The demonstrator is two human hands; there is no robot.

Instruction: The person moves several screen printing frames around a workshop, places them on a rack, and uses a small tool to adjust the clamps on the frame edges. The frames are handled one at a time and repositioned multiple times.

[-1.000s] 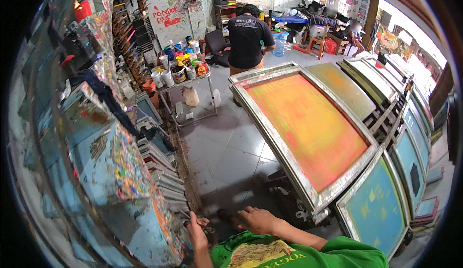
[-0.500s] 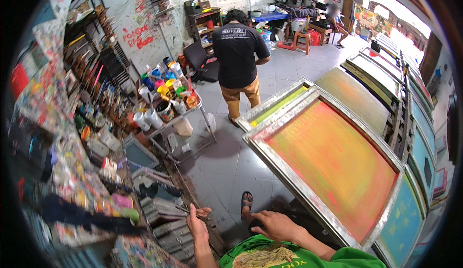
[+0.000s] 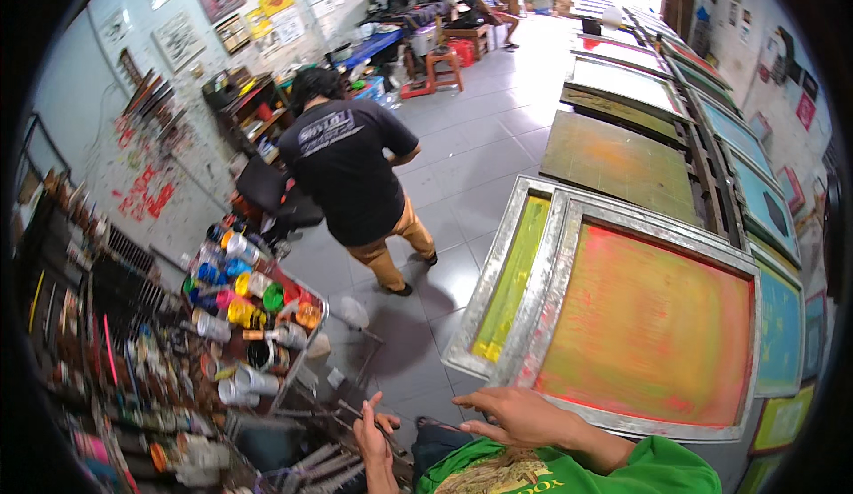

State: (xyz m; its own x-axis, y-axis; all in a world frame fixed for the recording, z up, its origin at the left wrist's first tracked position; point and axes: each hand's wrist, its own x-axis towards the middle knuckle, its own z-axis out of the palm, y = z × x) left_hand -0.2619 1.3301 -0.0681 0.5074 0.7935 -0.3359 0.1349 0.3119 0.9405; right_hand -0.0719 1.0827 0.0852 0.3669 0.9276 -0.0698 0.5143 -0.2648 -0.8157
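Fingers extend loosely on the right hand; on the partly hidden left hand, I can't tell.

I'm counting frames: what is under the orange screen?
Beneath the orange screen, another silver frame shows at the left, with a strip of yellow-green panel. The rest of that panel is covered and cannot be seen.

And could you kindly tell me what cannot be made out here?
In the head view:
Palm of the right hand: turned away from the camera.
Left forearm: cut off by the lower edge.
Much of the yellow screen: covered by the orange screen.
Front of the co-worker: hidden by their turned back.
Hands of the seated person: too small.
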